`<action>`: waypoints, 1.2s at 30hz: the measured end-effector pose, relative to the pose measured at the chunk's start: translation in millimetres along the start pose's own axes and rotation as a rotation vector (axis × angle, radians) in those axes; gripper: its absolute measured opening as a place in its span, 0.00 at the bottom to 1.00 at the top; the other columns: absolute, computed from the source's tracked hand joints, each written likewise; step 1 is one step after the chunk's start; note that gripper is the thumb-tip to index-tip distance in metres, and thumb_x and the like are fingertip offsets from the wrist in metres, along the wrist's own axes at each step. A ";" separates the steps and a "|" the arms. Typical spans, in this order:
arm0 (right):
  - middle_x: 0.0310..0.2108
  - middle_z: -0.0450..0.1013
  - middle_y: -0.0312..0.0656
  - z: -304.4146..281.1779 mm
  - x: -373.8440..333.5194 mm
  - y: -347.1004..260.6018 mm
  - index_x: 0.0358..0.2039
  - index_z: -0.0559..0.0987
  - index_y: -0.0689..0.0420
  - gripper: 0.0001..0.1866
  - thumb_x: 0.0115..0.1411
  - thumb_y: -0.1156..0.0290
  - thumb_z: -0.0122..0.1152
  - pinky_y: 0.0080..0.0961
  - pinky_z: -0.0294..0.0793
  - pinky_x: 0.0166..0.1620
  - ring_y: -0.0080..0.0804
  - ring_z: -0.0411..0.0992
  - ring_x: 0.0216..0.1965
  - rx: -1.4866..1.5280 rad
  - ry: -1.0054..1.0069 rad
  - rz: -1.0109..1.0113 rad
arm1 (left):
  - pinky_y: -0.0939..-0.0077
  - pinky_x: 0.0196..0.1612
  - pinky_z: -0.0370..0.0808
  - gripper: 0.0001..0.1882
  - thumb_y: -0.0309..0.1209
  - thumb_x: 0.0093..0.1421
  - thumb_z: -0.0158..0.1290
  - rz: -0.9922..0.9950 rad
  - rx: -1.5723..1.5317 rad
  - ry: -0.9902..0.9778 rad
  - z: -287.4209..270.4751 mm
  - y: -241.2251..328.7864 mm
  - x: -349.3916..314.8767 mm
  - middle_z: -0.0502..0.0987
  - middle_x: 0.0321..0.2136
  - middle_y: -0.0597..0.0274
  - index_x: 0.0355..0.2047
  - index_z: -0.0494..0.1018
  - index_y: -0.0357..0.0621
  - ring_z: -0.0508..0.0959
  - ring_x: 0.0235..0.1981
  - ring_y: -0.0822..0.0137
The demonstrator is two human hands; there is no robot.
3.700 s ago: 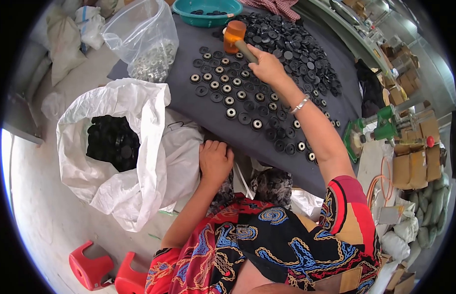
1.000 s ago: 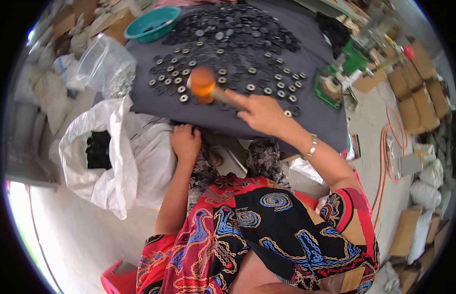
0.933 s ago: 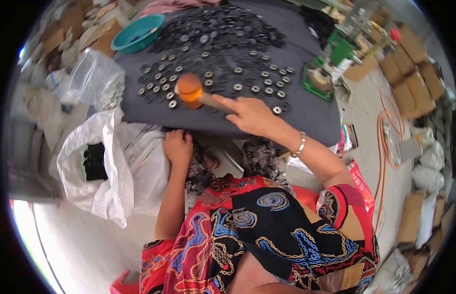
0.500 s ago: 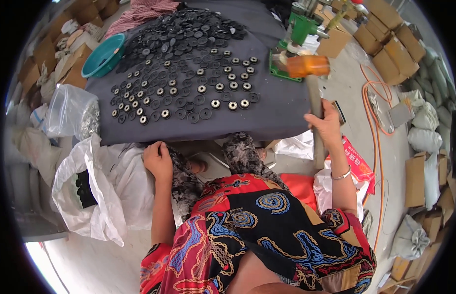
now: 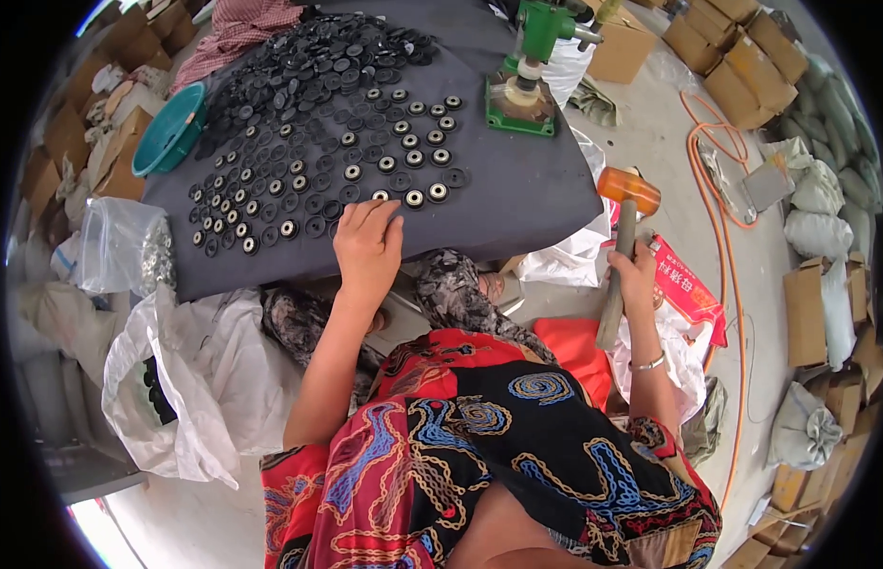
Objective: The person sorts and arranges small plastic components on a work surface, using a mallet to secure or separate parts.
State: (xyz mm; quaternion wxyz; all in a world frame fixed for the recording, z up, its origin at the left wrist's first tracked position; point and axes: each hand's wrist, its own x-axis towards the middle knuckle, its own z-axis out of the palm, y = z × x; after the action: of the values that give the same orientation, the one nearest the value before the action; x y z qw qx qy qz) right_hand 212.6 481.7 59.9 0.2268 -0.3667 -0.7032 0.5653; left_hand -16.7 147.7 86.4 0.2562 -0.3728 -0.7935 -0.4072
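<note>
Rows of small black plastic wheels lie on the dark cloth-covered table (image 5: 517, 199); many have a shiny metal bearing in the centre. My left hand (image 5: 367, 242) reaches over the near table edge, its fingers loosely stretched and bent over the rim. Its fingertips are beside or on a black wheel with a bearing (image 5: 381, 196); whether they touch it I cannot tell. Two more such wheels, including a near one (image 5: 414, 198), sit just right of it. My right hand (image 5: 635, 275) is closed round the wooden handle of a mallet (image 5: 629, 190), whose orange head points up, right of the table.
A green hand press (image 5: 522, 95) stands on the table's far right corner. Behind the rows rises a heap of black plastic discs (image 5: 328, 62), with a teal basin (image 5: 171, 133) to its left. White sacks (image 5: 190, 379) flank my left side. An orange hose (image 5: 721, 218) runs along the floor.
My left hand has risen from my lap to the wheels at the table's near edge. My right hand has lowered the mallet away from the table. The whole view has shifted somewhat.
</note>
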 end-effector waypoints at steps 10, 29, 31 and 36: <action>0.34 0.73 0.46 81.9 -24.3 -108.4 0.66 0.60 0.49 0.41 0.50 0.76 0.63 0.33 0.74 0.31 0.40 0.75 0.28 -0.509 -0.390 -0.962 | 0.65 0.39 0.73 0.09 0.19 0.50 0.56 -0.123 -0.020 0.094 2.2 12.7 -26.1 0.78 0.32 0.55 0.34 0.77 0.38 0.76 0.34 0.54; 0.19 0.69 0.36 -14.1 -99.1 86.9 0.37 0.72 0.63 0.12 0.52 0.75 0.62 0.22 0.69 0.21 0.25 0.69 0.17 0.032 -0.085 0.233 | 0.55 0.59 0.60 0.24 0.38 0.63 0.52 -0.194 0.601 0.555 -62.3 -112.2 -14.7 0.72 0.52 0.46 0.55 0.68 0.36 0.68 0.56 0.48; 0.18 0.69 0.37 -28.8 -103.3 124.6 0.34 0.72 0.63 0.11 0.51 0.75 0.62 0.23 0.69 0.20 0.26 0.69 0.16 0.023 -0.096 0.329 | 0.55 0.59 0.60 0.24 0.39 0.63 0.51 -0.204 0.610 0.543 -60.8 -122.9 -14.7 0.72 0.53 0.47 0.56 0.68 0.36 0.68 0.56 0.48; 0.20 0.73 0.42 -48.0 -111.7 267.6 0.29 0.75 0.63 0.09 0.49 0.73 0.65 0.29 0.72 0.20 0.32 0.71 0.16 -0.044 -0.155 0.600 | 0.52 0.60 0.59 0.25 0.41 0.64 0.49 -0.246 0.666 0.457 -64.7 -128.5 -17.5 0.70 0.54 0.47 0.57 0.66 0.38 0.65 0.58 0.46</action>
State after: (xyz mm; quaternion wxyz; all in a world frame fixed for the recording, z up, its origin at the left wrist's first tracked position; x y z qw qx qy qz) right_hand 387.4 450.2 -174.3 -0.0127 -0.5185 -0.5909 0.6180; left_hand -102.5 36.8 50.2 0.4816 -0.0723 -0.8431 -0.2282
